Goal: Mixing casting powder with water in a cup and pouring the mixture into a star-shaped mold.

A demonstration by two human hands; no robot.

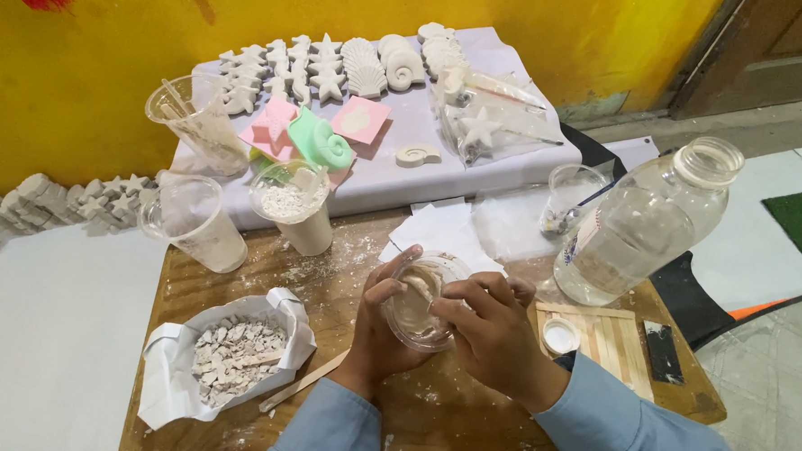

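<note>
Between bottle (pixel 640 224) and rubble bag (pixel 231 355), both hands (pixel 441 327) clamped on clear cup (pixel 420 303).

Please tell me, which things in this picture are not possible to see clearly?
- Head view: the inside of the small clear cup is partly covered by the fingers of the left hand and right hand.
- Whether the big clear bottle holds liquid cannot be told.
- The contents of the small glass are too small to identify.
- The wooden stick passes under the left wrist.
</note>
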